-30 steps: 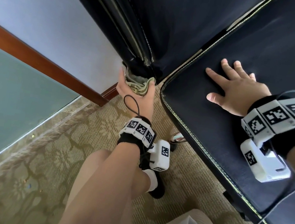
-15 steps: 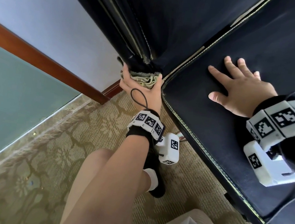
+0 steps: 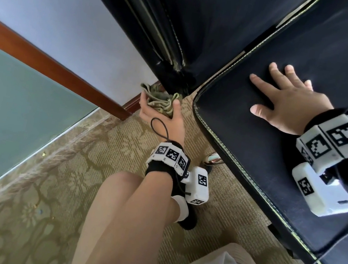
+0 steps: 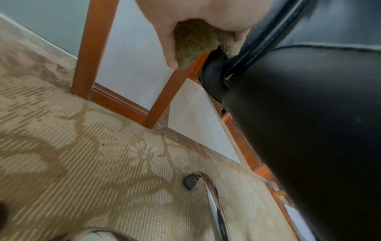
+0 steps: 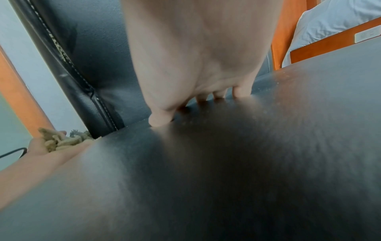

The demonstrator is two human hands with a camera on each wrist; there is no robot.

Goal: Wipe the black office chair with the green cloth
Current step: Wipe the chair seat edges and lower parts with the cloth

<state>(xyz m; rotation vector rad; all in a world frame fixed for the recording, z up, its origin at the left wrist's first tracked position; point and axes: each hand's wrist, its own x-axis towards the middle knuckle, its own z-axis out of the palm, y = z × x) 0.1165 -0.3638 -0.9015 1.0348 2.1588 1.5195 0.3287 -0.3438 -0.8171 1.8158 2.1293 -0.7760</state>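
Observation:
The black office chair fills the upper right of the head view, its seat (image 3: 257, 150) edged with pale stitching and its backrest (image 3: 187, 19) rising behind. My left hand (image 3: 160, 111) grips the bunched green cloth (image 3: 160, 102) just below the bottom corner of the backrest, left of the seat's corner. In the left wrist view the cloth (image 4: 198, 42) touches the backrest's lower edge (image 4: 214, 68). My right hand (image 3: 287, 107) lies flat on the seat with fingers spread. The right wrist view shows its fingertips (image 5: 160, 120) pressing the leather seat (image 5: 226, 163).
Patterned beige carpet (image 3: 43, 190) covers the floor. A pale wall with a wooden rail (image 3: 52, 67) stands to the left. A chrome chair leg with a black caster (image 4: 191, 181) is under the seat. My bare leg (image 3: 118, 226) is below the left hand.
My left hand with the cloth has slid down off the backrest's bottom corner, after first moving up against it. The right hand has stayed flat on the seat.

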